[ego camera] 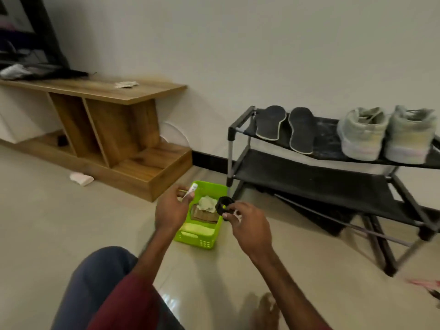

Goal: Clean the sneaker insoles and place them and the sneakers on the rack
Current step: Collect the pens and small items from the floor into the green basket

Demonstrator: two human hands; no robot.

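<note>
Two dark insoles (271, 122) (302, 129) lie side by side on the top shelf of the black shoe rack (309, 179). Two pale sneakers (363, 133) (410, 134) stand to their right on the same shelf. My left hand (170, 210) holds a small white tube (192, 189) over the green basket (202, 241). My right hand (250, 225) pinches a small round black object (223, 207) at the basket's right edge. Inside the basket lie a crumpled pale cloth (207, 203) and a brown brush-like item (204, 216).
A low wooden TV unit (107, 120) stands at the left against the wall. A white cloth (81, 178) lies on the tiled floor in front of it. My knee and bare foot are at the bottom. A pink item (426, 283) lies at the far right.
</note>
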